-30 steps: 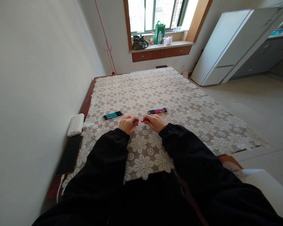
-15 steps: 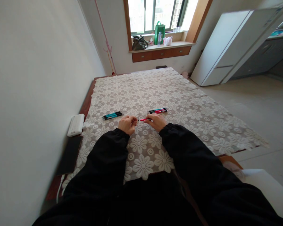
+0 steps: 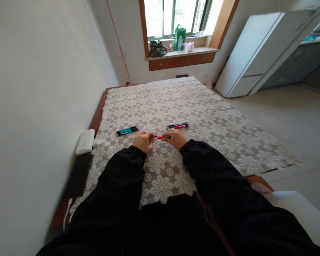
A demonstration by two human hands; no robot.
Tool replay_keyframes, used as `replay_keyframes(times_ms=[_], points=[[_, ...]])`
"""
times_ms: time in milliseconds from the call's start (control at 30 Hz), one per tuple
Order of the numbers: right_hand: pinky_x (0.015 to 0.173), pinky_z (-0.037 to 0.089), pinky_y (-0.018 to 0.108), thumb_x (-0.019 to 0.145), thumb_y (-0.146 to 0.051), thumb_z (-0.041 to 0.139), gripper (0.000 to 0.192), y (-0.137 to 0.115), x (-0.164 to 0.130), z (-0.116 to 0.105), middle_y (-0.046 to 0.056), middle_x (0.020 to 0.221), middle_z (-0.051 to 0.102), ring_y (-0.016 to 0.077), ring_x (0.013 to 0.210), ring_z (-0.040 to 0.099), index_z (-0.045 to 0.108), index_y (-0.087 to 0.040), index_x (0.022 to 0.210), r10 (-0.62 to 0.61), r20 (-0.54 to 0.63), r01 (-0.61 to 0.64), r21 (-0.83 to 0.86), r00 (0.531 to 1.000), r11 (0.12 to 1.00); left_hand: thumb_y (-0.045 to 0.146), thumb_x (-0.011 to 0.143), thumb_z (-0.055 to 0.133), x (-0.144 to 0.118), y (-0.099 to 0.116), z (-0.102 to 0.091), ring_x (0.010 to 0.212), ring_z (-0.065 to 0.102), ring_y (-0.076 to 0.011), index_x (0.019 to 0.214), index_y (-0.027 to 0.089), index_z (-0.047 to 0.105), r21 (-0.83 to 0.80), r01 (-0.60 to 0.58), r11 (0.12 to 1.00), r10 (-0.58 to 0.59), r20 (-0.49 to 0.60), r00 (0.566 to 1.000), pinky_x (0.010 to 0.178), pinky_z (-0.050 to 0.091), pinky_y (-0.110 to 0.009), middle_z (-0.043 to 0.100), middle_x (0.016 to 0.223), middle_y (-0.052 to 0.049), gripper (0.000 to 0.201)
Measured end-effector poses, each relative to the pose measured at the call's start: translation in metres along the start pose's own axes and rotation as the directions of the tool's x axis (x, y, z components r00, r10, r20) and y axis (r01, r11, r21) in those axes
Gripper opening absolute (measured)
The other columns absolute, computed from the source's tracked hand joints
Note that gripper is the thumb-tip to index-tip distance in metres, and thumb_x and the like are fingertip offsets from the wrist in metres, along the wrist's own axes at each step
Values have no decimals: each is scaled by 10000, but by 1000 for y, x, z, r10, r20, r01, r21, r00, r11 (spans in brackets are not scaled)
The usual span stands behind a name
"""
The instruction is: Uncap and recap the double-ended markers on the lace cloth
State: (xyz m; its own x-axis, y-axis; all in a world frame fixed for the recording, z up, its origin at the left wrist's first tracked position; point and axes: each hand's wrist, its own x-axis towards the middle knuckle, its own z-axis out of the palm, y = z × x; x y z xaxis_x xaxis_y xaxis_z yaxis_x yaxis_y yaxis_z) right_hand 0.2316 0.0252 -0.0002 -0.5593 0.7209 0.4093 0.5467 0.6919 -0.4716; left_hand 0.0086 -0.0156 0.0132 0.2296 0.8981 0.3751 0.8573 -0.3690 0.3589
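Gripping a red pen (image 3: 162,137), both hands, left (image 3: 143,141) and right (image 3: 176,138), hide any lettering on it.

Left edge: white power bank (image 3: 85,141) beside dark phone (image 3: 78,175)
Windowsill: olive bag (image 3: 157,49), green bag (image 3: 180,36), bottle (image 3: 179,44)
Right: white fridge (image 3: 258,49)
Cover: floral lace cloth (image 3: 202,117)

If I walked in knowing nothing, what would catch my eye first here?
Probably the two hands meeting over the white lace flower cloth: the left hand and right hand hold a red pen between them. Beyond them lie a teal pen cluster on the left and a mixed cluster on the right.
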Motion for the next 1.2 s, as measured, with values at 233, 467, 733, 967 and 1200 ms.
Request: replay_keyframes(times_ms=[233,467,733,967,1200], points=[[769,417,278,923,-411,638,222,1,0,-2,45,861,689,177,842,599,748,-218,914,44,18,-43,-33,999,999,247,857,585,1,-5,3,812,653,-190,897,229,702,-145,-19,989,22,23,999,796,527,-321,671,770,-28,125],[854,418,292,971,-272,540,204,-7,0,-2,73,1004,716,195,954,625,691,-199,1088,-38,110,42,-34,993,999,329,901,612,0,-2,3,883,659,-193,957,236,703,-142,-91,986,89,-21,996,874,518,-331,715,875,-42,142],[806,435,276,927,-183,509,186,-17,1,-4,40,927,724,172,853,635,635,-188,1065,-25,114,8,148,993,989,393,887,658,-1,0,2,1024,648,-195,1239,242,529,-248,-113,962,90,-105,990,984,478,-362,760,988,-16,405],[788,464,266,937,-220,492,157,-17,2,-2,38,938,725,153,808,632,610,-184,1035,74,1,-70,325,997,943,290,791,684,0,-4,5,1078,594,-254,1255,203,528,-99,-71,993,65,-64,996,995,447,-411,679,1157,-75,497],[870,459,296,950,-217,497,193,-9,2,-2,66,1042,708,193,962,634,673,-199,1027,113,-53,-109,85,992,990,220,856,572,4,-12,11,1024,597,-285,952,214,669,3,62,998,-62,-15,998,914,454,-441,712,992,-73,137]])
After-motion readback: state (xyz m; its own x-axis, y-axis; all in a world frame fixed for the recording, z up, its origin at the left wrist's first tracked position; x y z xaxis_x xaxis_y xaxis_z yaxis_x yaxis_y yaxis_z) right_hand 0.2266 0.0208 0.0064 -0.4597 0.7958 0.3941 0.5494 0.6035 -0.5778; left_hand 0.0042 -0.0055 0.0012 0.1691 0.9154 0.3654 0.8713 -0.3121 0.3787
